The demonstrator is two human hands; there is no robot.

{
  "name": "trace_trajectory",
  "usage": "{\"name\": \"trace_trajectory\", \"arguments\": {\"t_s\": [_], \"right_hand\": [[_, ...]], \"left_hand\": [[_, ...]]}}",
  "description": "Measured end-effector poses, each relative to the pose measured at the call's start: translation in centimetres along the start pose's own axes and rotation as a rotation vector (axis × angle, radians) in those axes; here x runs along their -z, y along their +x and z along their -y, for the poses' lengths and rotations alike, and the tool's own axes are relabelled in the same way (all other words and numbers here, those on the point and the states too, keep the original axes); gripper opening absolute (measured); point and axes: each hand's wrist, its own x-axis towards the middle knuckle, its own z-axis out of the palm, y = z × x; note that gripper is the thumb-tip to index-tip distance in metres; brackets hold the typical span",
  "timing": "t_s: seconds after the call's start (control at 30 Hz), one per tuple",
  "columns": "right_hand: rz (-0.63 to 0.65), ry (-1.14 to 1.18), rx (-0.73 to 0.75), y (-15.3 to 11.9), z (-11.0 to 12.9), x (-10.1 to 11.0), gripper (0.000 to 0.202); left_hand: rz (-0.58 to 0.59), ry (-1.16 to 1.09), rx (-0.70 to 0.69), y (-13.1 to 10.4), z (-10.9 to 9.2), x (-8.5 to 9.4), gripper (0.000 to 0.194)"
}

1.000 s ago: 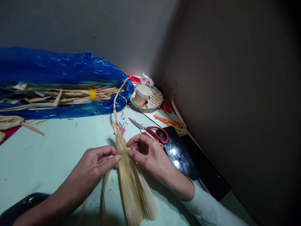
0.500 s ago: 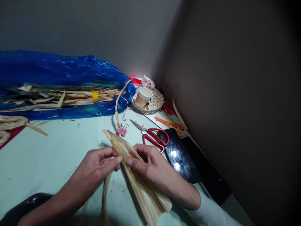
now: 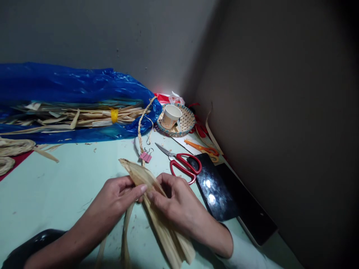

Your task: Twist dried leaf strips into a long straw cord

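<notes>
Between my two hands is a wide, pale dried leaf, like a corn husk point(image 3: 162, 228), its pointed end up and its broad end toward me. My left hand point(image 3: 120, 194) pinches its left edge near the upper part, thumb on top. My right hand point(image 3: 174, 198) grips the husk from the right, thumb pressed on its face. Narrow strips point(image 3: 126, 231) hang below my left hand. Just beyond the husk's tip, a pink binder clip point(image 3: 146, 156) sits on a braided cord point(image 3: 139, 130), whose lower end is hidden behind the husk.
Red-handled scissors point(image 3: 182, 164) lie right of the clip, beside a dark glossy tablet-like slab point(image 3: 214, 190). Orange scissors point(image 3: 204, 148) lie farther back. A paper cup point(image 3: 170, 117) stands in a woven basket point(image 3: 187, 121). A blue plastic bag point(image 3: 70, 84) holds bundled dried strips point(image 3: 95, 115).
The husk has shifted slightly left, its tip now lower and farther left. My right hand has moved a little left with it, and both hands keep their grip.
</notes>
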Motion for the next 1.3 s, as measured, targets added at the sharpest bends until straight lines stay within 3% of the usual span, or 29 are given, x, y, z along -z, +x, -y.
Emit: {"name": "trace_trajectory", "arguments": {"t_s": [0.53, 0.73, 0.83, 1.1, 1.2, 1.3], "right_hand": [[-0.079, 0.083, 0.035, 0.5, -0.3, 0.1, 0.01], [-0.096, 0.123, 0.105, 0.6, -1.0, -0.6, 0.018], [-0.096, 0.168, 0.09, 0.6, -1.0, -0.7, 0.018], [-0.044, 0.291, 0.015, 0.5, -0.4, -0.9, 0.029], [0.039, 0.415, -0.014, 0.3, 0.6, -0.1, 0.039], [0.077, 0.43, 0.023, -0.2, 1.8, 1.9, 0.036]], "left_hand": [[0.039, -0.086, 0.037, -0.2, 0.4, -0.1, 0.013], [0.058, -0.069, 0.025, -0.1, 0.1, 0.0, 0.012], [0.064, -0.055, 0.02, 0.0, -0.2, 0.0, 0.019], [0.04, -0.009, 0.003, 0.0, -0.4, -0.3, 0.015], [0.028, 0.033, -0.006, 0.0, -0.8, -0.4, 0.011], [0.015, 0.066, -0.074, -0.1, -0.9, -0.2, 0.016]]}}
